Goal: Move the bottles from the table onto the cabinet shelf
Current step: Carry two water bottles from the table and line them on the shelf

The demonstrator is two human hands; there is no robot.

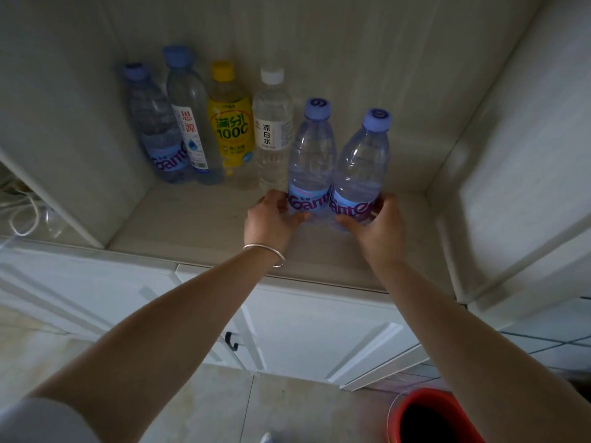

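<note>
Holding 2 blue-capped bottles upright and touching on the cabinet shelf [198,225], the left hand [271,219] wraps the left bottle [311,161] at its label; the right hand [380,228] wraps the right bottle [364,167] likewise. Both look water-filled: moderately heavy, thin-walled, likely to dent under squeeze, so low label grips suit. 4 more bottles [233,123] stand behind left. Open shelf remains right, bounded by the side wall [479,139].

Your forearms are bare. A thin silver bangle [267,254] circles your left wrist, and a pale grey short sleeve [38,420] shows at your left shoulder.
</note>
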